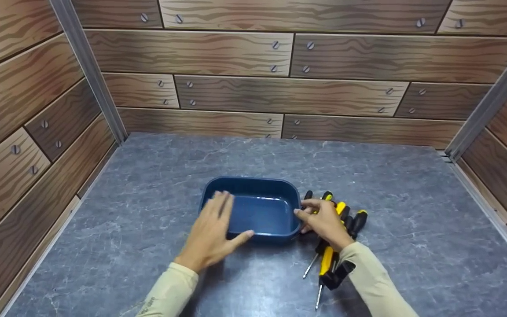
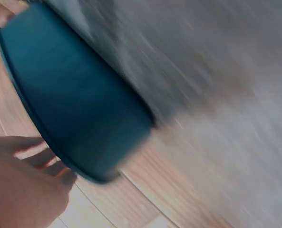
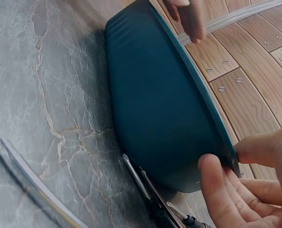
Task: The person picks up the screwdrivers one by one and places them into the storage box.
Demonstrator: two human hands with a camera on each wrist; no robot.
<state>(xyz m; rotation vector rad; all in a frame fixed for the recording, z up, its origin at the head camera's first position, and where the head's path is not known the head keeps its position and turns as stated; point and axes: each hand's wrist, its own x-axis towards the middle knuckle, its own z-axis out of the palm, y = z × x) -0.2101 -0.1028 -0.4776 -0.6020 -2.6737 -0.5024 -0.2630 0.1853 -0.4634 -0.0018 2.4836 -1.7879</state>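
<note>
A dark blue rectangular tray [image 1: 260, 210] sits empty in the middle of the grey stone-look table. My left hand [image 1: 235, 215] lies over its left rim, fingers straight and spread, thumb against the front wall. The left wrist view is blurred and shows the tray's outer wall [image 2: 74, 90] beside my fingers [image 2: 26, 190]. My right hand [image 1: 303, 208] pinches the right rim; in the right wrist view the thumb [image 3: 212, 187] presses the outer wall [image 3: 160, 114] and a finger lies over the rim. Several yellow-and-black screwdrivers [image 1: 326, 259] lie under and beside my right hand.
Wood-pattern panels with screw heads wall the table at the back and on both sides, with metal corner posts [image 1: 88, 70]. Screwdriver shafts [image 3: 141, 180] lie close along the tray's right wall. Grey tabletop [image 1: 412, 211] spreads all around the tray.
</note>
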